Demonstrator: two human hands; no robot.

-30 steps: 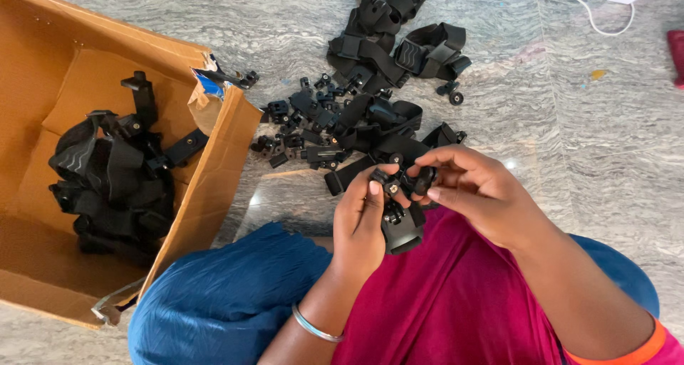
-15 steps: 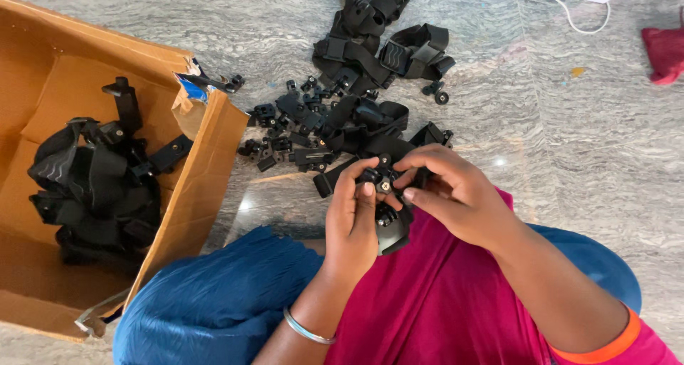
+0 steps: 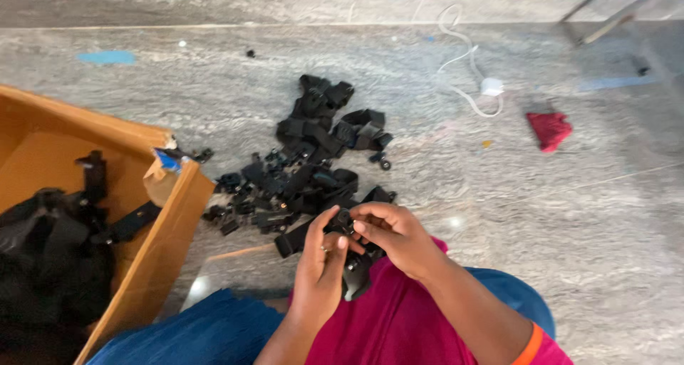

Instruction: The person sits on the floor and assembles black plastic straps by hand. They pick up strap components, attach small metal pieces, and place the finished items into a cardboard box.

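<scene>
1. The left hand (image 3: 322,265) is gripping a black plastic mount (image 3: 354,272) over the lap.
2. The right hand (image 3: 393,235) is pinching its top part.
3. A pile of black straps (image 3: 313,165) is lying beside a cardboard box (image 3: 160,244).

One cardboard box (image 3: 167,244), one red cloth (image 3: 549,129) and one white charger (image 3: 491,87) show. Two hands work: left hand (image 3: 322,265), right hand (image 3: 395,233). The black mounts (image 3: 306,173) lie too tangled to count.
</scene>
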